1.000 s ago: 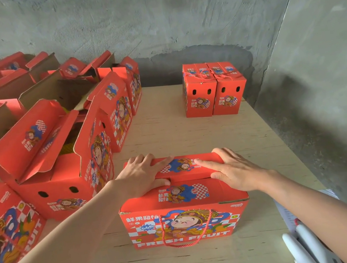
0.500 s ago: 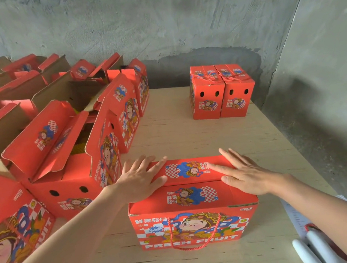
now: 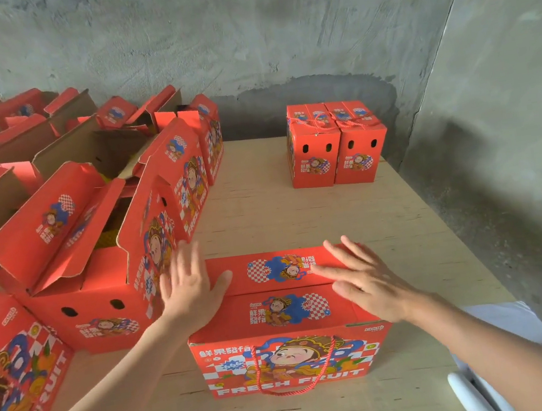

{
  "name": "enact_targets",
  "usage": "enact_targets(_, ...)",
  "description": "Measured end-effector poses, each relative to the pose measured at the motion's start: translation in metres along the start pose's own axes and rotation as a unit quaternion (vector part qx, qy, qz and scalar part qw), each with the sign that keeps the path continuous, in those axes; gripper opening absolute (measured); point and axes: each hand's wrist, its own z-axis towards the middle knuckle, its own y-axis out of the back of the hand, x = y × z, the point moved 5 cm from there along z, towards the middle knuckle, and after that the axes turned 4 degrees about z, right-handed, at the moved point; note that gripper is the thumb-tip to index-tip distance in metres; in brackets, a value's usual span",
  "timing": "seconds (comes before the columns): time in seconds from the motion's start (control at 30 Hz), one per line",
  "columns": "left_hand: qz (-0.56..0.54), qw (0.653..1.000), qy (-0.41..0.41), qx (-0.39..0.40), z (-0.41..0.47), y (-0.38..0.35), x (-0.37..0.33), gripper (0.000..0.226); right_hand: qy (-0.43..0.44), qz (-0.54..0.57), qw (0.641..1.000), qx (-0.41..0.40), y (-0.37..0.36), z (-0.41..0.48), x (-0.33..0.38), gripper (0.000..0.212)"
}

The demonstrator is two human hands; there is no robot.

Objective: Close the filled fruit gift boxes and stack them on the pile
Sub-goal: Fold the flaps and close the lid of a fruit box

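Observation:
A red fruit gift box [image 3: 285,312] with a cartoon print and a red rope handle stands in front of me on the wooden table, its two top flaps folded down flat. My left hand [image 3: 188,288] lies with straight fingers at the box's left top edge, thumb on the far flap. My right hand [image 3: 361,276] lies flat with spread fingers on the right side of the top. Two closed boxes [image 3: 334,146] stand side by side at the far right of the table, forming the pile.
Several open red boxes [image 3: 91,239] with raised flaps crowd the left side, the nearest just left of my left hand. Grey concrete walls [image 3: 271,29] rise behind and to the right. The plywood table [image 3: 298,211] runs between the box and the pile. A white object [image 3: 466,394] pokes in at bottom right.
My left hand has slid off toward the left edge of the box top, fingers now pointing up past it. The right hand stays flat on the top. The camera moved closer.

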Motion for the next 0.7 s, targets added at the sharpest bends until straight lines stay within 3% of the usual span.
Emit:
enact_targets(0.07, -0.201, 0.977, 0.074, 0.016, -0.009, -0.001, 0.008, 0.071, -0.058, 0.178, 0.978, -0.092, 0.004, -0.004, -0.004, 0.048)
enact_targets(0.13, -0.346, 0.931, 0.101, 0.064, -0.018, -0.01, 0.007, 0.061, -0.098, 0.299, 0.943, -0.112, 0.002, -0.006, -0.006, 0.058)
enact_targets(0.3, -0.386, 0.916, 0.095, 0.062, -0.015, -0.016, 0.008, 0.06, -0.12, 0.34, 0.928, -0.096, 0.0, -0.001, -0.006, 0.048)
enact_targets(0.47, -0.33, 0.936, 0.08, 0.089, -0.019, -0.007, -0.001, 0.062, -0.129, 0.177, 0.975, -0.04, -0.001, 0.006, -0.006, 0.05)
enact_targets(0.5, -0.288, 0.952, 0.074, 0.076, -0.022, -0.002, -0.003, 0.063, -0.129, 0.143, 0.981, -0.032, 0.002, 0.008, -0.008, 0.048)
enact_targets(0.57, -0.093, 0.994, 0.048, 0.011, -0.026, 0.005, -0.005, 0.067, -0.107, 0.101, 0.989, -0.029, 0.011, 0.01, -0.011, 0.043)
enact_targets(0.63, 0.05, 0.998, -0.026, -0.042, -0.042, 0.008, -0.021, 0.068, -0.076, 0.112, 0.99, -0.027, 0.016, 0.01, -0.012, 0.039)
enact_targets(0.7, 0.092, 0.987, -0.128, -0.032, -0.068, -0.003, -0.05, 0.063, -0.056, 0.119, 0.99, -0.044, 0.017, 0.009, -0.011, 0.038)
